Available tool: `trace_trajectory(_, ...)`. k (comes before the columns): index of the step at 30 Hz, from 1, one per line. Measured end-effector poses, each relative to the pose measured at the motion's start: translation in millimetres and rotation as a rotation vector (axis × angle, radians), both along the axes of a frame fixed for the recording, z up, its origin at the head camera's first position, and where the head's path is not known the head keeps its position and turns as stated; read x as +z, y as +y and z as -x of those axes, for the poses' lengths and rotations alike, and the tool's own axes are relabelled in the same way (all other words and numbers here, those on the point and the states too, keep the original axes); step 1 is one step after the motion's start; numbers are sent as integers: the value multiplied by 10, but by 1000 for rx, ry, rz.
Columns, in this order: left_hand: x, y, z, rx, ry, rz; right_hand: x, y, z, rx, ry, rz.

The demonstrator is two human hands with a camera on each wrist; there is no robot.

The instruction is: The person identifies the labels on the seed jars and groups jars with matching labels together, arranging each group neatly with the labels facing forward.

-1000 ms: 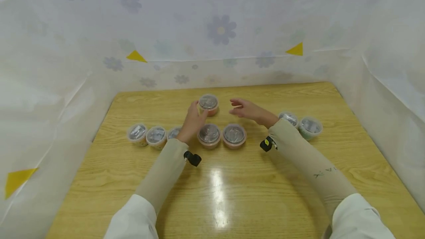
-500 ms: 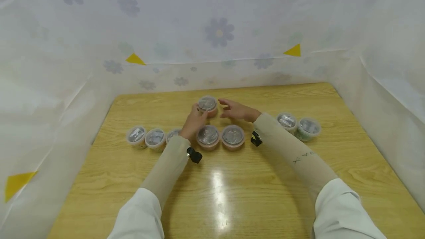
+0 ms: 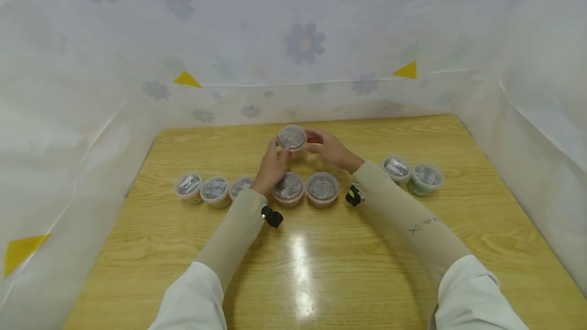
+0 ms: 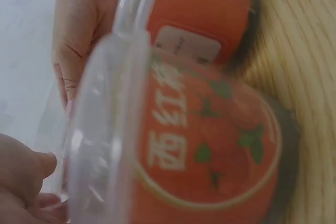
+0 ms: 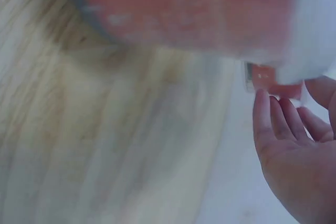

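Note:
A round lidded tub [image 3: 292, 138] with a clear lid and a reddish body is held between both hands, raised a little off the table. My left hand [image 3: 271, 167] grips its left side, thumb in front. On the opposite side, my right hand [image 3: 333, 149] holds it with thumb and fingers. Two more lidded tubs, a left one [image 3: 288, 188] and a right one [image 3: 322, 189], stand side by side closer to me. The left wrist view shows an orange tub [image 4: 210, 145] with a tomato picture. Seen from the right wrist, a near tub [image 5: 194, 9] is blurred.
Several lidded tubs form a row at the left, among them an end tub [image 3: 188, 188]. At the right stand another pair, a green-bodied tub [image 3: 425, 178] and its neighbour [image 3: 397, 168]. Flowered white sheeting [image 3: 229, 29] encloses the wooden table [image 3: 348, 264] at the back and sides.
My right hand has come in from the right and now holds the tub. The tub has risen slightly and shifted right, with my left hand following. The other tubs have stayed put.

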State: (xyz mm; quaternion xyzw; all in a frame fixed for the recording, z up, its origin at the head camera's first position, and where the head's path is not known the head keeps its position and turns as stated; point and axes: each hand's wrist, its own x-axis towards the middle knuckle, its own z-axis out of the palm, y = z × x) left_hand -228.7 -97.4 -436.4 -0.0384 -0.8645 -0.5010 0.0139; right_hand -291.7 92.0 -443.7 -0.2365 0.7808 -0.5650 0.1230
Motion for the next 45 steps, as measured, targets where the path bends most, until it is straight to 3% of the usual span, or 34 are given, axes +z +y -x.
trace_trajectory(6, 138, 63, -67, -25, 193, -106, 139, 85, -67, -79, 101, 10)
trace_trajectory(11, 247, 98, -218, -25, 250, -121, 323, 170, -286, -60, 53, 96)
trace_trajectory(12, 305, 110, -287, -34, 249, -133, 385, 181, -363, -52, 43, 115)
trace_trajectory(16, 346, 103, -480, -71, 251, -160, 472, 194, -632, -33, 39, 168)
trace_trajectory(23, 358, 93, -851, -132, 227, -227, 395, 203, -1023, -46, -73, 285)
trace_trajectory(27, 353, 149, -1068, -165, 199, -262, 421, 227, -1238, -19, -57, 260)
trace_trajectory(31, 348, 181, -1249, -174, 119, -303, 441, 237, -1395, 28, -49, 240)
trace_trajectory(35, 365, 213, -1353, -178, 68, -341, 441, 229, -1487, 57, -68, 249)
trace_trajectory(42, 362, 251, -1381, -216, 41, -406, 423, 201, -1569, 91, -98, 280)
trace_trajectory(45, 431, 248, -1411, -230, 33, -408, 416, 209, -1579, 88, -101, 282)
